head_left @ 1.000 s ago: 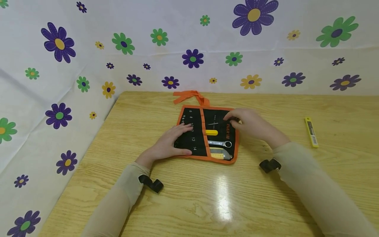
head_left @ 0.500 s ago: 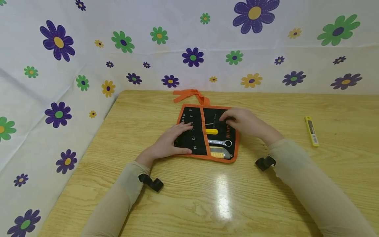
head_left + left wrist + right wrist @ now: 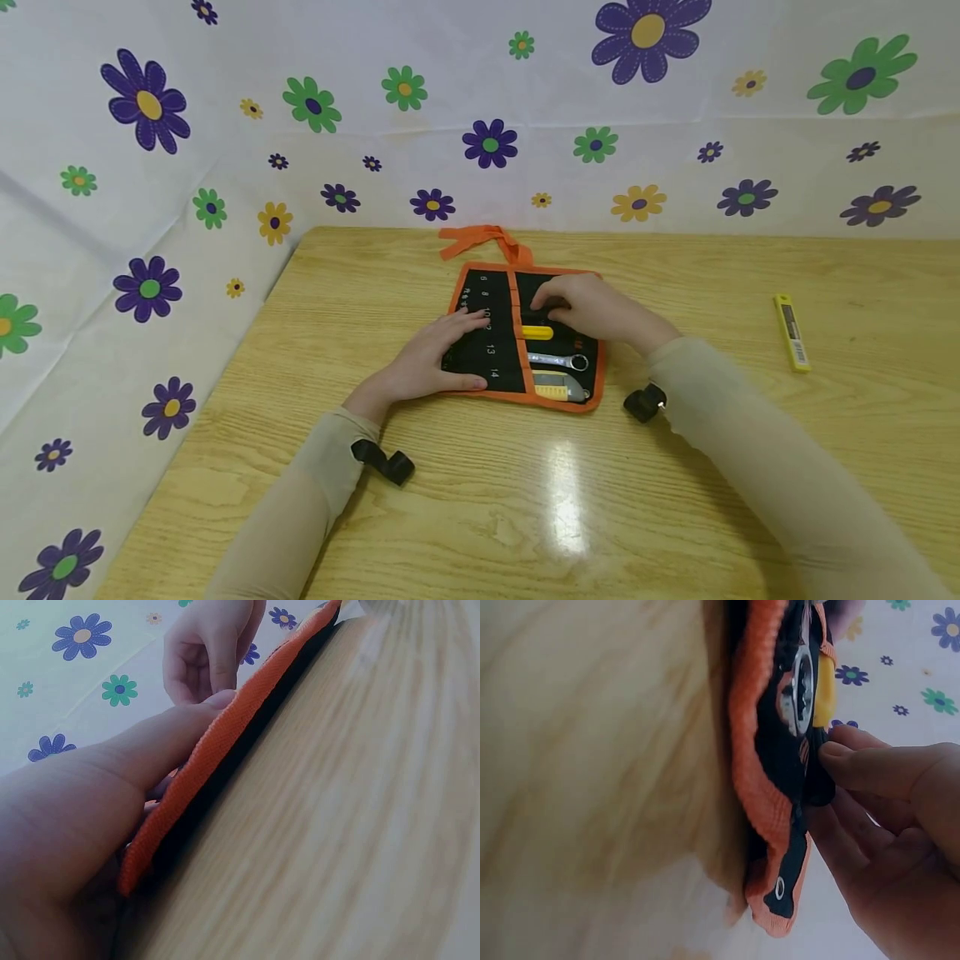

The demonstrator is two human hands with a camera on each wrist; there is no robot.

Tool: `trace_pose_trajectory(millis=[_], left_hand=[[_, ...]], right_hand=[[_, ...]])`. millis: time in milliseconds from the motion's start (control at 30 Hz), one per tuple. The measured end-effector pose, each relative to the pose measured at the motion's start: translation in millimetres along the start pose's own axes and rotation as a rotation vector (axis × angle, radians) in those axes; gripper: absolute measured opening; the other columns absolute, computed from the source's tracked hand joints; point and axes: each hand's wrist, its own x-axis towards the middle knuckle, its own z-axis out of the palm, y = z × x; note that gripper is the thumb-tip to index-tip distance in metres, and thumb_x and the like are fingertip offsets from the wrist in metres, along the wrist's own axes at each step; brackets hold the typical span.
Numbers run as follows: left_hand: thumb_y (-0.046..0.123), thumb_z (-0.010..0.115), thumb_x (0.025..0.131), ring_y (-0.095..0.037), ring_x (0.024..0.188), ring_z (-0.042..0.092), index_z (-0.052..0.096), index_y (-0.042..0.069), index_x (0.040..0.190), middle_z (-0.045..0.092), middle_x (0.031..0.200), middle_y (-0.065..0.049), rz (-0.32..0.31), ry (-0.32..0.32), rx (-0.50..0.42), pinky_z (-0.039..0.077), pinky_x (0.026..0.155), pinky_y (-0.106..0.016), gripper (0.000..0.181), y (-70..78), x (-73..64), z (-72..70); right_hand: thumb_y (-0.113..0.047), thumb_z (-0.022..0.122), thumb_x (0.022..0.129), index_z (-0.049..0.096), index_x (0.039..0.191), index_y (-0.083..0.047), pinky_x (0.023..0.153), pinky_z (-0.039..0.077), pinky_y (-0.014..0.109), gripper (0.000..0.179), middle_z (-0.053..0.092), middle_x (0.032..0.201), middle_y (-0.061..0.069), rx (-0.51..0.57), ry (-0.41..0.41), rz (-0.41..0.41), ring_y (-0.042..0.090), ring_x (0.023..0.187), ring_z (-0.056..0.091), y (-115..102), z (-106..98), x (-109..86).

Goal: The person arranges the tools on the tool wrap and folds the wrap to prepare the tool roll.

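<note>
A black tool pouch [image 3: 504, 358] with orange edging lies unrolled on the table. My left hand [image 3: 427, 360] rests on its left, number-printed part with the fingers spread. Over the right part, my right hand [image 3: 600, 310] pinches a screwdriver by its black handle [image 3: 821, 778]. The shaft, pointing left toward the pockets, is hidden in the head view, so I cannot tell how deep it sits. Below it, a yellow handle [image 3: 537, 332], a ring-ended wrench [image 3: 558, 362] and a grey-and-yellow utility knife [image 3: 555, 387] stick out of the pockets.
A slim yellow case [image 3: 792, 333] with a label lies on the wooden table [image 3: 480, 517] to the right. The pouch's orange tie [image 3: 487, 239] trails toward the back edge. Flower-print cloth [image 3: 420, 158] hangs behind and at the left.
My right hand has moved left along the pouch with the screwdriver, whose thin shaft showed earlier and is now out of sight in the head view. My left hand has stayed put.
</note>
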Motion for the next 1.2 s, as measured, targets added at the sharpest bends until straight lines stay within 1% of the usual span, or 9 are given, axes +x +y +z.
trace_pose_trajectory(millis=[167,367,500,633,733,867,1033,1200], left_hand=[[0.047,0.073,0.081,-0.019,0.144,0.014,0.036,0.02,0.148,0.026,0.155,0.005,0.007,0.004,0.003,0.012,0.113,-0.052,0.081,-0.4,0.4,-0.3],[0.046,0.074,0.081,-0.018,0.144,0.013,0.035,0.021,0.149,0.026,0.155,0.005,0.003,0.003,0.005,0.012,0.113,-0.052,0.082,-0.6,0.5,-0.1],[0.047,0.073,0.081,-0.016,0.144,0.012,0.035,0.022,0.149,0.025,0.156,0.006,0.004,0.0,0.007,0.011,0.113,-0.052,0.082,-1.0,0.5,1.0],[0.048,0.073,0.081,-0.015,0.144,0.012,0.035,0.022,0.149,0.025,0.156,0.007,0.009,-0.002,0.0,0.011,0.113,-0.051,0.082,-1.8,0.9,2.0],[0.047,0.073,0.081,-0.016,0.144,0.012,0.035,0.021,0.149,0.025,0.156,0.006,0.016,-0.002,0.0,0.011,0.113,-0.051,0.083,-1.6,1.4,1.7],[0.044,0.074,0.081,-0.019,0.144,0.013,0.035,0.02,0.149,0.025,0.156,0.004,0.022,0.002,0.006,0.011,0.113,-0.052,0.083,-1.2,1.3,1.2],[0.045,0.074,0.08,-0.018,0.144,0.013,0.035,0.021,0.149,0.025,0.156,0.004,0.022,0.003,0.002,0.011,0.113,-0.051,0.083,-1.8,0.7,1.4],[0.047,0.073,0.081,-0.016,0.144,0.012,0.035,0.023,0.149,0.025,0.156,0.006,0.015,0.004,0.006,0.012,0.113,-0.051,0.082,-5.0,1.3,2.4]], right_hand=[[0.004,0.061,0.09,0.067,0.107,-0.003,0.086,0.05,0.041,0.02,0.067,0.107,0.01,0.004,-0.014,-0.008,0.025,0.099,0.062,-4,1,3.3],[0.004,0.061,0.09,0.067,0.108,-0.002,0.088,0.049,0.041,0.02,0.067,0.108,0.011,0.02,-0.018,-0.002,0.026,0.101,0.062,-7,2,7.0],[0.004,0.062,0.089,0.066,0.109,-0.001,0.089,0.049,0.042,0.021,0.066,0.109,0.012,0.038,-0.029,0.025,0.026,0.101,0.061,-2,2,4.7],[0.003,0.065,0.088,0.066,0.11,0.0,0.088,0.049,0.042,0.022,0.065,0.109,0.013,0.052,-0.03,0.052,0.027,0.1,0.061,7,-1,-2.9],[0.003,0.064,0.089,0.065,0.111,0.001,0.088,0.049,0.043,0.022,0.066,0.108,0.013,0.065,-0.022,0.088,0.027,0.098,0.061,10,-3,-8.1],[0.002,0.062,0.09,0.066,0.108,0.002,0.087,0.049,0.044,0.019,0.067,0.104,0.013,0.07,-0.001,0.129,0.026,0.095,0.062,10,-5,-9.4],[0.001,0.063,0.09,0.068,0.104,0.0,0.085,0.05,0.042,0.015,0.068,0.102,0.013,0.028,0.012,0.105,0.026,0.094,0.062,6,-3,-5.4],[0.003,0.063,0.089,0.068,0.101,0.0,0.084,0.051,0.041,0.014,0.068,0.1,0.012,0.01,0.018,0.076,0.026,0.092,0.063,2,0,-0.1]])
